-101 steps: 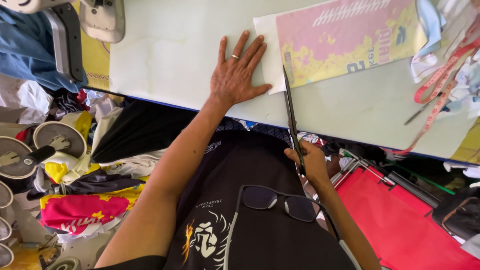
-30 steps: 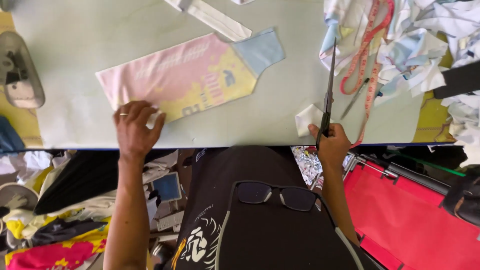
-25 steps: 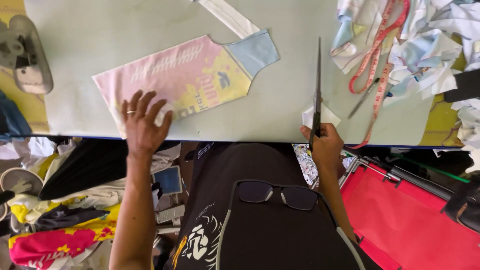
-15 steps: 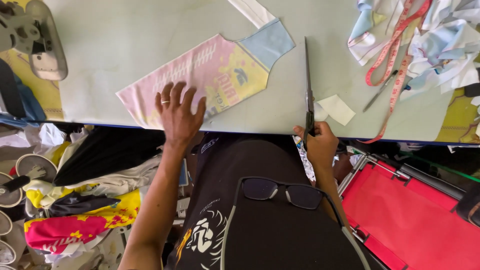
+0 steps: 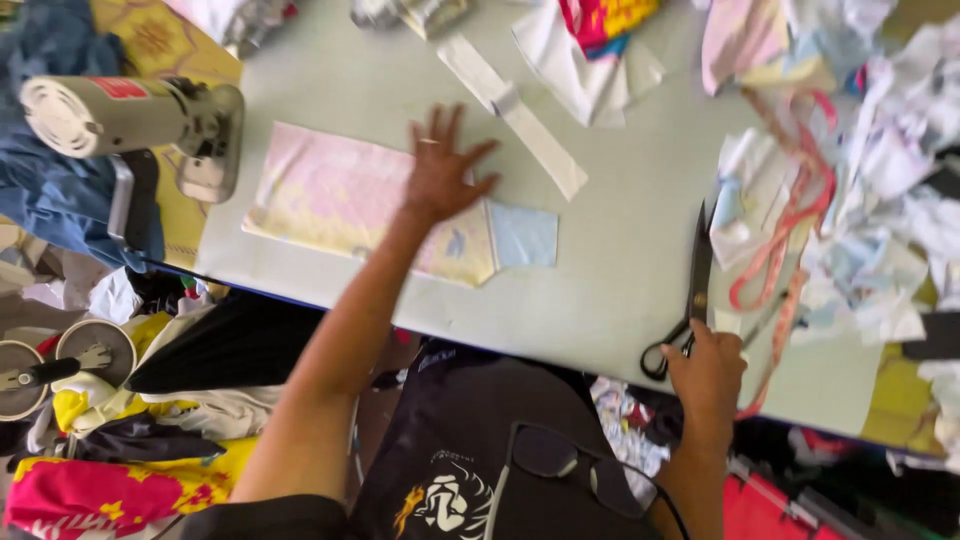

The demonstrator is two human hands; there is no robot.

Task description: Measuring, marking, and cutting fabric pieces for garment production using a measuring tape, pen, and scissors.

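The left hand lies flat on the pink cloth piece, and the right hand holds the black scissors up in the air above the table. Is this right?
Not quite. In the head view the scissors lie flat on the table, with the right hand at their handles. The left hand does rest spread on the pink cloth piece.

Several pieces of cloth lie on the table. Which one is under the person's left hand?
The flat pink and yellow piece with a light blue end, near the table's front edge. The left hand lies spread on it; the white strip and the other scraps lie untouched.
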